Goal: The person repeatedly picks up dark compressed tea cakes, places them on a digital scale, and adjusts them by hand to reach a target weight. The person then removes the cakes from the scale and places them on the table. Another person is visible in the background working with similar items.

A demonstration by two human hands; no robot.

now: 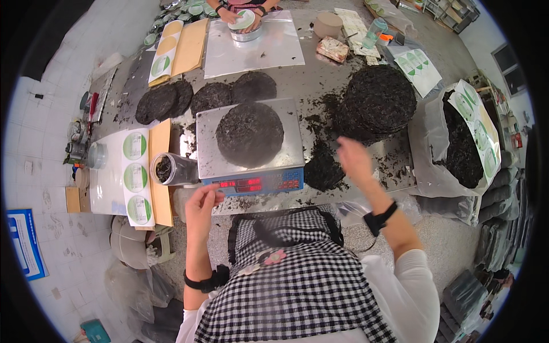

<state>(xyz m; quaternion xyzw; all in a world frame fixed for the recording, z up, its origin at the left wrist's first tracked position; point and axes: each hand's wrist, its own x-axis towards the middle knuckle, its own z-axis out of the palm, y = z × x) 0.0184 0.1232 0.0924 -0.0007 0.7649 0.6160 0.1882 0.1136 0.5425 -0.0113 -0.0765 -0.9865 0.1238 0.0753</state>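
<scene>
A dark round cake of pressed leaves, probably tea (pixel 250 135), lies on the steel pan (pixel 206 150) of a blue digital scale (pixel 268 185). My left hand (pixel 202 206) is at the scale's front left corner, fingers loosely curled near the lit red display; I see nothing in it, though its palm is hidden. My right hand (pixel 355 160) is motion-blurred, right of the scale, over the table between a heap of loose dark leaves (pixel 324 169) and a tall stack of cakes (pixel 379 100). Whether it holds anything cannot be made out.
A clear plastic jar (pixel 182 169) of leaves lies tipped beside the scale. Label sheets (pixel 136 180) are at the left. More cakes (pixel 161 103) lie behind. A lined sack (pixel 429 158) of leaves stands right. Across the table, another person's hands (pixel 253 25) hold a round tin (pixel 246 34).
</scene>
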